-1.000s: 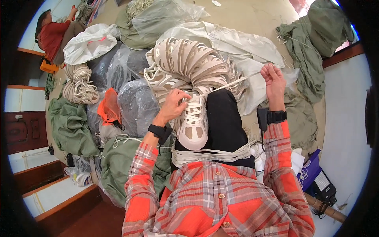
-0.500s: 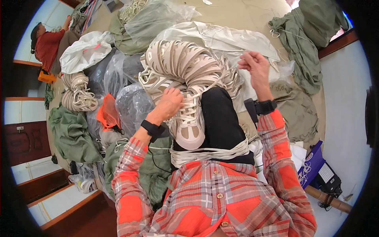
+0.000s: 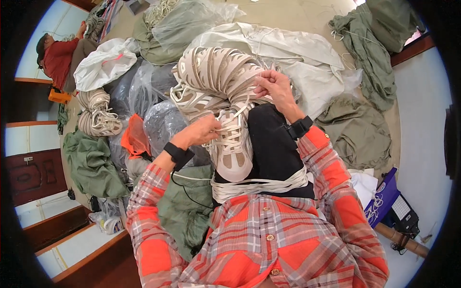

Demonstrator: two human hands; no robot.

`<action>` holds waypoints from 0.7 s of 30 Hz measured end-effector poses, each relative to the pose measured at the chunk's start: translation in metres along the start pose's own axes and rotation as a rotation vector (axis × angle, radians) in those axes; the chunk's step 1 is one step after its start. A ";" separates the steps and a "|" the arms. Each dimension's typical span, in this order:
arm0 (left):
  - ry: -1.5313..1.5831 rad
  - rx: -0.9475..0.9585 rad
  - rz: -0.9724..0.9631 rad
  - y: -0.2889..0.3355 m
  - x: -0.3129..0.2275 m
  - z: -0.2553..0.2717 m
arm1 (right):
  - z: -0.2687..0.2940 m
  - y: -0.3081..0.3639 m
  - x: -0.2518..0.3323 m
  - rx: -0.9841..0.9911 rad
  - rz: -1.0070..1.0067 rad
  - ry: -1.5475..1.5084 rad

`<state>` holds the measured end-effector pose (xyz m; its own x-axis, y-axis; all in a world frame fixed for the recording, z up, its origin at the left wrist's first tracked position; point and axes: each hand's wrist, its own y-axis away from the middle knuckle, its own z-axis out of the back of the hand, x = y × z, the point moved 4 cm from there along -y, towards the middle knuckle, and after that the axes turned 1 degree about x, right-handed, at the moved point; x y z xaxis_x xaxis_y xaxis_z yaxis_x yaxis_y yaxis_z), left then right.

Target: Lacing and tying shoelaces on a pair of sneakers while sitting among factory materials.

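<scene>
On my lap lies a beige and white shoe upper (image 3: 234, 161), its toe pointing toward me and pale laces crossing its front. Behind it curves a nested row of similar shoe uppers (image 3: 221, 72). My left hand (image 3: 201, 130) is closed in a pinch at the left edge of the lacing, on a shoelace (image 3: 229, 137). Above and right of the shoe, my right hand (image 3: 276, 91) pinches near a loose lace end; its fingertips partly hide the lace. A bundle of pale laces (image 3: 261, 187) lies across my thighs.
Clear plastic bags (image 3: 163, 122) and an orange mesh bag (image 3: 136, 137) lie to the left, near another stack of uppers (image 3: 98, 113). Green cloth sacks (image 3: 357, 129) are at right, beside a purple box (image 3: 382, 197). A person in red (image 3: 60, 60) sits at far left.
My right hand has come down and left, from out beside the stack to close above the shoe. My left hand has shifted slightly lower, still at the lacing.
</scene>
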<state>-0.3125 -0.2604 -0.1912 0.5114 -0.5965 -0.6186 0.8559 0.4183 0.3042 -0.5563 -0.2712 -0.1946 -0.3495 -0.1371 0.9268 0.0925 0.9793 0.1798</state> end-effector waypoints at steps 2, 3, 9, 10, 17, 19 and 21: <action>-0.012 -0.029 -0.113 -0.003 -0.005 0.010 | 0.002 -0.005 0.003 -0.010 0.016 -0.007; -0.023 -0.060 -0.223 -0.004 -0.012 0.017 | 0.001 -0.006 0.006 -0.016 0.010 0.002; 0.238 -0.146 -0.353 0.008 -0.051 -0.009 | -0.020 0.008 -0.007 0.063 0.092 0.257; 0.143 -0.174 -0.301 0.006 -0.053 -0.014 | -0.027 0.015 -0.006 0.127 0.066 0.281; -0.008 -0.218 0.324 0.029 -0.011 -0.017 | -0.026 0.030 -0.023 0.025 -0.119 -0.020; 0.006 -0.233 0.276 0.024 0.012 -0.017 | -0.025 0.017 -0.012 0.065 -0.087 0.079; 0.009 -0.146 0.306 0.015 0.029 -0.024 | -0.019 0.013 -0.006 0.098 -0.041 0.171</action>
<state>-0.2872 -0.2549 -0.2221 0.7415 -0.4223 -0.5213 0.6423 0.6713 0.3699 -0.5351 -0.2608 -0.1916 -0.1870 -0.1925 0.9633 -0.0131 0.9810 0.1934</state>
